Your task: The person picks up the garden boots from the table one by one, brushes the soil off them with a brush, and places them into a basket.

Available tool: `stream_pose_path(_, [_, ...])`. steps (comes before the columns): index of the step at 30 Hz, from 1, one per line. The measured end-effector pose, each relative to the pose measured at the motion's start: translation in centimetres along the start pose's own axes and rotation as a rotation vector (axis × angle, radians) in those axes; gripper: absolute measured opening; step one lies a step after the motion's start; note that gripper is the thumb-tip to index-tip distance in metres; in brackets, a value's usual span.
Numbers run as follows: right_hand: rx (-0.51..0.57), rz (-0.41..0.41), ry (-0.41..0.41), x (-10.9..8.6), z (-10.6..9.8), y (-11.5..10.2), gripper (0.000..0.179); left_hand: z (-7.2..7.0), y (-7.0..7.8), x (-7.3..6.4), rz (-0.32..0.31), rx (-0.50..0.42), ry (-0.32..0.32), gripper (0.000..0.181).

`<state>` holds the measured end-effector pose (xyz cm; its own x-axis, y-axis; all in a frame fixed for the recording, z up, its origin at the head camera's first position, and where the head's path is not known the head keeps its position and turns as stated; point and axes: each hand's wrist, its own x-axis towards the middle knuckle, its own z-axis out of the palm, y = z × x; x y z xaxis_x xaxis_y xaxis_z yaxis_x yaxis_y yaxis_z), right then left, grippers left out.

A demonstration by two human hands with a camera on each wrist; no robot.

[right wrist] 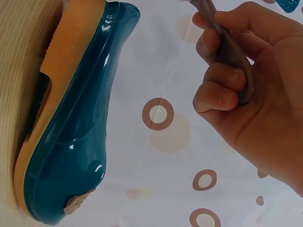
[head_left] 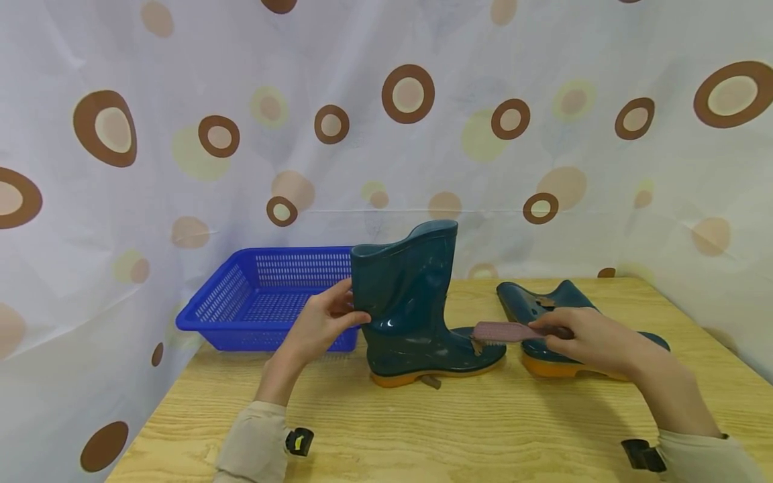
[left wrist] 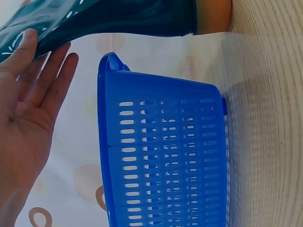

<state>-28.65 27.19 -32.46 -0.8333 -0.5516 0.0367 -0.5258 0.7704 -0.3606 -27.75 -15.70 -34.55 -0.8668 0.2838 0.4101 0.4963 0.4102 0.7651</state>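
Partly, the upright teal boot (head_left: 407, 308) hides the blue basket (head_left: 241, 338) behind it.

A blue basket (head_left: 241, 339) sits on a wooden table (head_left: 423, 436), spotted cloth (head_left: 362, 174) behind.

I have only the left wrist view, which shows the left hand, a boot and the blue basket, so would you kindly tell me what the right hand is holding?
Observer: The right hand grips a pink brush by its handle.
Operator: Thank you, and would you mind telling me where the head of that brush is?
Observer: It is at the toe of the upright boot, though I cannot tell for certain whether the bristles touch it.
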Motion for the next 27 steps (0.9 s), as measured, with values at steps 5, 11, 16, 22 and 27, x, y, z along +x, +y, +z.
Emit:
stream_pose_path(5, [-0.017,-0.007,0.000,0.0,-0.2,0.0,0.031,0.0,0.0,-0.1,0.004,-0.008,0.002,0.052])
stream_pose_path(11, [-0.050,-0.035,0.075,-0.1,-0.4,-0.1,0.029,0.0,0.0,-0.2,-0.005,-0.015,0.003,0.052])
stream_pose_path(16, [-0.087,-0.089,0.186,0.4,0.4,0.0,0.028,0.0,-0.1,-0.1,0.004,-0.008,0.005,0.052])
stream_pose_path(22, [-0.091,-0.099,0.159,1.3,1.8,-0.3,0.031,0.0,-0.2,-0.1,0.011,-0.004,0.003,0.051])
stream_pose_path(27, [-0.101,-0.093,0.125,1.5,2.1,-0.8,0.032,0.1,-0.1,0.0,0.012,-0.002,0.003,0.053])
